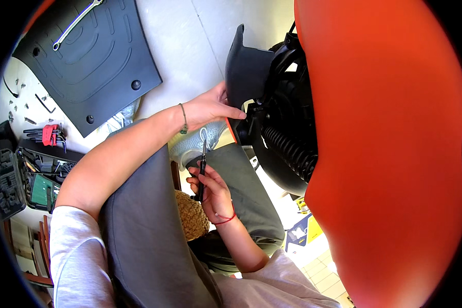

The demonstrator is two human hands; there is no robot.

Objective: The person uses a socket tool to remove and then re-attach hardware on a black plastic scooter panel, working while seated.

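My left hand (218, 107), with a dark cord bracelet at its wrist, is closed on the edge of a black plastic guard (247, 72) beside the vehicle's orange-red body. Its thumb presses on the near side; the fingers are partly hidden behind. Lower down, my right hand (214, 190), with a red string at the wrist, grips a slim screwdriver (203, 172) by its black handle. The metal shaft points up and away, apart from the vehicle, above my light grey shoe (190, 145). A black coil spring (290, 149) sits just right of the guard.
The orange-red body panel (390, 154) fills the right side. A black mat (100, 66) bearing a wrench (77, 24) lies far left. Loose screws, a red hex key holder (50, 135) and an opened toolbox (41, 187) lie at left. A woven seat (191, 215) is under me.
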